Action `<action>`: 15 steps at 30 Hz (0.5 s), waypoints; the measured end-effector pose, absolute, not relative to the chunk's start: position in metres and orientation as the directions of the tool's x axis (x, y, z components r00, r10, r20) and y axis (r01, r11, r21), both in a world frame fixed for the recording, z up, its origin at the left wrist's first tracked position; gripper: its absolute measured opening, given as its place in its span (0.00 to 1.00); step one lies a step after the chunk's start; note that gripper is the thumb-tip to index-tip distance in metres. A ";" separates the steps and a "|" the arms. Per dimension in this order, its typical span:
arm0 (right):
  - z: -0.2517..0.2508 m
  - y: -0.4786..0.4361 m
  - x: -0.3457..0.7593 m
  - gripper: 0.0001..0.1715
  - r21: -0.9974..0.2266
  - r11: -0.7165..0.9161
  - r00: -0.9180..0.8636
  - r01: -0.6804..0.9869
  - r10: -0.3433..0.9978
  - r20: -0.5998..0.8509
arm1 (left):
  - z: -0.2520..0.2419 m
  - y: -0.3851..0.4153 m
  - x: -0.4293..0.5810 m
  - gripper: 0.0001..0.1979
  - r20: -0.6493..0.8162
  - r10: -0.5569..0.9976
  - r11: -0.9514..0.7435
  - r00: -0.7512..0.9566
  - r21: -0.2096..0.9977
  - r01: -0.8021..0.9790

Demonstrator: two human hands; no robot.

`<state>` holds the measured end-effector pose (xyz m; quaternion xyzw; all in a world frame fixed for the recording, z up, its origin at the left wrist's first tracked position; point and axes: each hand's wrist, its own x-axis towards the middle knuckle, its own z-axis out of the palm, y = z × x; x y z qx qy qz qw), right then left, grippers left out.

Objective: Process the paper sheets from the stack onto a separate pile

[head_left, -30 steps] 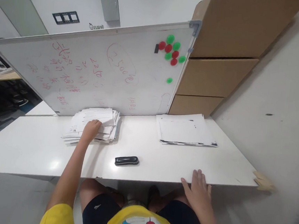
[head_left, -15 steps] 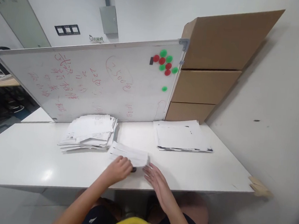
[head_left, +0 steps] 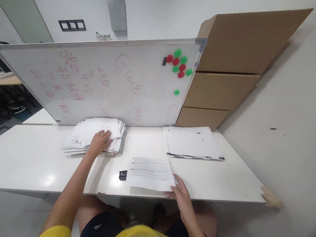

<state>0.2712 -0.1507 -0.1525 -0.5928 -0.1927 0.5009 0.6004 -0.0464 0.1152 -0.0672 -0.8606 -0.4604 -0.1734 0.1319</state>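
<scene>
My left hand (head_left: pixel 99 143) rests on the near right part of a thick, uneven stack of papers (head_left: pixel 90 131), its fingers lying on the top sheets and the thumb apart. Printed lines run across a sheaf of white paper (head_left: pixel 150 174) in front of me near the table's front edge. At its lower right corner, my right hand (head_left: pixel 180 190) pinches the edge, thumb above and fingers partly hidden underneath. A small black object (head_left: pixel 122 175) pokes out at the left side of this paper; its kind is not clear.
Another pile of papers (head_left: pixel 190 142) with black-marked edges lies at the back right of the white table (head_left: pixel 40 160). Behind stands a whiteboard (head_left: pixel 149 95) with red writing and several magnets. Stacked cardboard boxes (head_left: pixel 221 91) lean by the right wall.
My left hand has left the black object and moved left and back onto the stack. The sheaf now lies flatter and nearer, with my right hand gripping its corner.
</scene>
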 end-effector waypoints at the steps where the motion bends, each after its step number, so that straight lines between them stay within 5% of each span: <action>1: -0.155 -0.157 0.275 0.43 -0.896 -0.217 0.434 -0.387 0.814 -0.385 | -0.069 0.118 -0.051 0.12 0.413 0.738 -0.552 0.533 -0.084 0.829; 8: -0.164 -0.190 0.297 0.40 -0.878 -0.241 0.502 -0.414 0.744 -0.441 | -0.079 0.086 -0.017 0.11 0.482 0.647 -0.613 0.591 -0.131 0.779; 15: -0.169 -0.203 0.311 0.27 -0.891 -0.219 0.558 -0.397 0.713 -0.424 | -0.050 0.079 -0.010 0.09 0.596 0.721 -0.502 0.353 0.099 0.860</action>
